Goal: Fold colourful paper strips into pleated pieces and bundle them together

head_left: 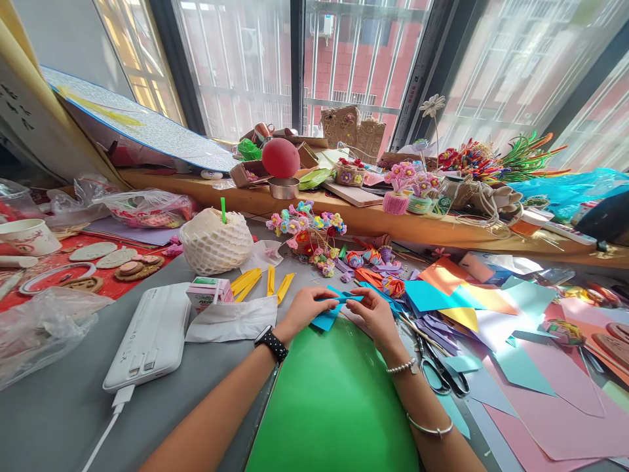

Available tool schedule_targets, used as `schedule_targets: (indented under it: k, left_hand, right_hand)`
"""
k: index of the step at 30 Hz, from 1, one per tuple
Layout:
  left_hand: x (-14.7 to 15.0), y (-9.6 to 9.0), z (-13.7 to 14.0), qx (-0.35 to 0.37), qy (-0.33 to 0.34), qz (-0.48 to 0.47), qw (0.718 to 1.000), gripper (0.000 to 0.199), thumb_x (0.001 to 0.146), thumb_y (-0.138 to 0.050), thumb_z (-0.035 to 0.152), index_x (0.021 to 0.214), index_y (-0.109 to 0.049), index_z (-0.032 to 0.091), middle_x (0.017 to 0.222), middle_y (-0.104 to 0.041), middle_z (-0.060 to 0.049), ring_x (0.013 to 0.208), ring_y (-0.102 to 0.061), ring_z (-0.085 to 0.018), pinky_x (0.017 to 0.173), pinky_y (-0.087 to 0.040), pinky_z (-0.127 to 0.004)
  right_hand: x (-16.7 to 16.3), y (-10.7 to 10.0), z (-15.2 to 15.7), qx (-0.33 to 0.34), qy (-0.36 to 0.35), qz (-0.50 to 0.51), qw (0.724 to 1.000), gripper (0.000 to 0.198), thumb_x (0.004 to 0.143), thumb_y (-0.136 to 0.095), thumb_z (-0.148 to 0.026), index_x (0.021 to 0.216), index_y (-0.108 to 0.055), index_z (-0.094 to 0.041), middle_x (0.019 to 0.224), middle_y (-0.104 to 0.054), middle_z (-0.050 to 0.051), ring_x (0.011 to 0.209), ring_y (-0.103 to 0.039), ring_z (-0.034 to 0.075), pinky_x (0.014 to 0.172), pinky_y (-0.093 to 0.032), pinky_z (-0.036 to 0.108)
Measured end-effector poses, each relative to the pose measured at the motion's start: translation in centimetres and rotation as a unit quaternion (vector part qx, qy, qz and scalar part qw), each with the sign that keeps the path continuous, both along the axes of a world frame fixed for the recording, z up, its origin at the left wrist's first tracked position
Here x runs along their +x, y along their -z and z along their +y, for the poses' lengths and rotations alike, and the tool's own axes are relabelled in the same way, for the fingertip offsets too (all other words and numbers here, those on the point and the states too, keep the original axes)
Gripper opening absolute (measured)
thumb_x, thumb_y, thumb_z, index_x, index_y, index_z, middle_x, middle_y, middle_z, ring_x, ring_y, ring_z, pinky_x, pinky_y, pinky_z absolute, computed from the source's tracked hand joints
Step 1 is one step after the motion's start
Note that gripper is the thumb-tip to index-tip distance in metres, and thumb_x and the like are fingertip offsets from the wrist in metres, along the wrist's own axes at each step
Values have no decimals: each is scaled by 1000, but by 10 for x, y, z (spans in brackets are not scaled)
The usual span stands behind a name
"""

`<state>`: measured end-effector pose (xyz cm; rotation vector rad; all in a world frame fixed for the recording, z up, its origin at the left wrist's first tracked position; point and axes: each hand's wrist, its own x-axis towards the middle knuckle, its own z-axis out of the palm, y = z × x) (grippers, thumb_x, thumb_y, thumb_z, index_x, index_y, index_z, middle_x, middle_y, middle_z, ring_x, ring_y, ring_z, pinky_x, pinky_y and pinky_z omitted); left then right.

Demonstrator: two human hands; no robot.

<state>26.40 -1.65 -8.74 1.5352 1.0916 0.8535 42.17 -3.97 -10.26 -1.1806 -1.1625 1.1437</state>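
Both hands pinch a narrow folded strip of blue paper [348, 299] above the far end of a green board [339, 400]. My left hand [308, 309], with a dotted watch band at the wrist, grips the strip's left part between thumb and fingertips. On the other side, my right hand [376, 318] pinches its right part; two bracelets circle that arm. Beneath the left fingertips lies another piece of blue paper [326, 320]. Folded yellow paper strips [247, 283] rest to the left, beside a white tissue [236, 319]. Black-handled scissors [442, 370] lie right of my right wrist.
Coloured paper sheets [550, 413] spread over the right side. A white power bank [150, 331] with a cable sits left, near a netted coconut [216, 242]. Crocheted flowers [309, 229] stand ahead, before a wooden sill [324, 204] with a red balloon [280, 158].
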Motion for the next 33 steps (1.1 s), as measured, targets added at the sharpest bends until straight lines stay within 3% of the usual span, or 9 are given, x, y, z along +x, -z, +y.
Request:
schedule_targets:
  k: [8,14,22,33]
  left_hand:
    - [2,-6,-3,46,-34,25,998,21,61,-56,28,74,-63,13,64,-61,-3,58,-54,-12,57,-43,-21]
    - [4,-6,-3,-4,-33,-18,999,21,58,-60,27,73,-61,12,61,-60,-2,55,-55,-11,56,-45,-22]
    - [-2,-6,1,-93,-31,-110,989,34,55,-65,34,81,-58,12,63,-61,-2,56,-57,-10,57,-46,-22]
    - [-2,-8,0,-97,-39,-103,989,33,52,-67,33,75,-57,11,56,-61,-1,56,-59,-13,60,-48,-24]
  right_hand:
    - [-2,0,0,-1,-2,65,998,27,60,-64,-31,80,-55,-15,64,-58,1,65,-55,14,64,-44,28]
    - [-3,-3,0,8,18,64,998,25,58,-65,-31,75,-56,-15,59,-57,1,58,-53,13,59,-42,26]
    - [0,-8,-2,37,-6,15,999,25,60,-63,-34,77,-61,-17,67,-59,1,59,-51,12,59,-41,25]
    - [1,-8,-1,8,-21,-18,1000,23,64,-59,-37,65,-59,-14,53,-59,2,46,-48,10,47,-36,22]
